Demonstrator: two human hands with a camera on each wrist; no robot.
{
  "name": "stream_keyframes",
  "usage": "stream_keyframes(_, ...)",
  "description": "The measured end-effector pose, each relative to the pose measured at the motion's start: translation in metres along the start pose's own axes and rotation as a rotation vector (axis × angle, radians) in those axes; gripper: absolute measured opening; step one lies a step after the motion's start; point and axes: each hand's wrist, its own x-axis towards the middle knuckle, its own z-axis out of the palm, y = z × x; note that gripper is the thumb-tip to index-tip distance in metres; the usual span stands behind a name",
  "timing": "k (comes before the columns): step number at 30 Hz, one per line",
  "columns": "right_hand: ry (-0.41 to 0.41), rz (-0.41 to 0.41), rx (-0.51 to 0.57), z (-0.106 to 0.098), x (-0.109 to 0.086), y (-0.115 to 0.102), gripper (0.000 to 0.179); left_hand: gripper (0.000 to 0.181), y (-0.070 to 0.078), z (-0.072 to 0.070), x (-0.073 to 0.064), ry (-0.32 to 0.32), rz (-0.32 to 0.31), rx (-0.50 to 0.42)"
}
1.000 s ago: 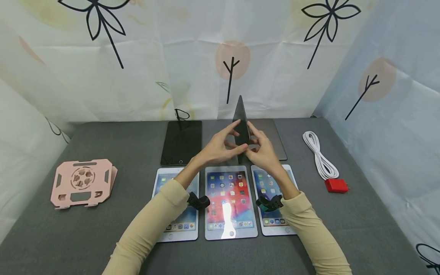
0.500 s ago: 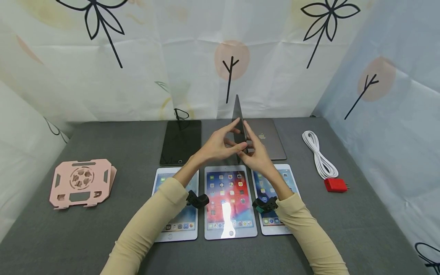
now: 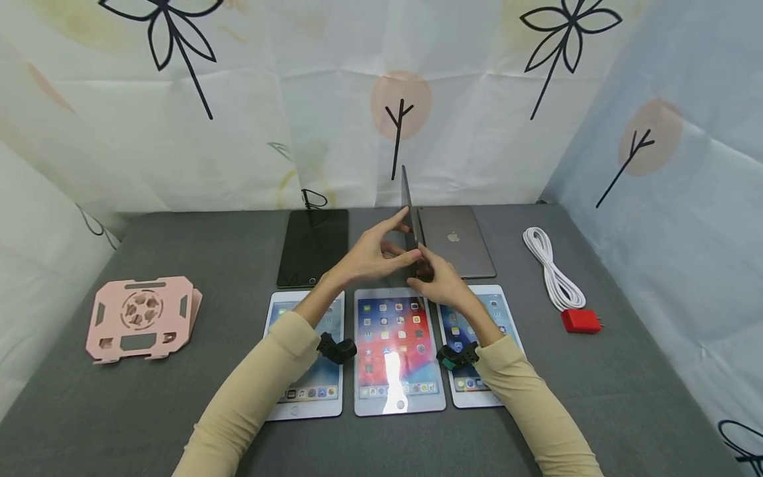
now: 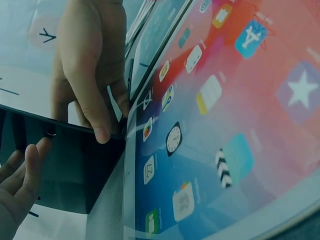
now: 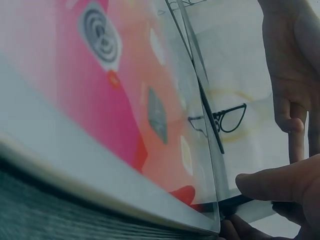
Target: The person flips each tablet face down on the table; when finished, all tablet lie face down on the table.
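Note:
Both hands are on a dark tablet (image 3: 406, 189) that stands tilted up, seen almost edge-on in the head view. In the left wrist view its black screen (image 4: 65, 175) shows, with a round home button close to one edge. My left hand (image 3: 372, 255) touches the screen side with extended fingers and thumb; in that wrist view a fingertip lies by the home button. My right hand (image 3: 444, 281) pinches the tablet's near edge, thumb (image 4: 95, 117) over the screen side and other fingers behind, partly hidden.
Three white tablets with lit screens line the front, the middle tablet (image 3: 398, 358) below my hands. A black tablet (image 3: 312, 245) and a grey tablet (image 3: 461, 245) lie behind. The pink stand (image 3: 143, 315) is left; the white cable (image 3: 554, 268) and red plug (image 3: 581, 321) are right.
The held tablet has turned from an angled view of its screen to nearly edge-on, shifting slightly left. My right index finger has slid lower, uncovering more of the grey tablet.

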Motion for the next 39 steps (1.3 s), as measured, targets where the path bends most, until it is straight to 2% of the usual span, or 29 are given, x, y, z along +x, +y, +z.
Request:
stream_keyframes(15,-0.067,0.003,0.005,-0.001,0.002,-0.001,0.077,0.092,-0.012,-0.007,-0.010,0.000,-0.005,-0.047)
stream_keyframes(21,-0.064,-0.009,-0.037,0.001,0.003,-0.001,0.076,0.095,-0.014,-0.009,-0.015,-0.006,-0.016,-0.056)
stream_keyframes(28,-0.054,-0.040,-0.104,0.003,0.003,-0.003,0.071,0.102,-0.016,-0.013,-0.022,0.002,-0.078,-0.069)
stream_keyframes(35,-0.042,-0.023,-0.147,0.006,0.005,-0.004,0.069,0.109,-0.023,-0.017,-0.028,0.017,-0.098,-0.208)
stream_keyframes(39,-0.034,-0.011,-0.151,0.006,0.005,-0.005,0.069,0.109,-0.026,-0.019,-0.030,0.067,-0.157,-0.227)
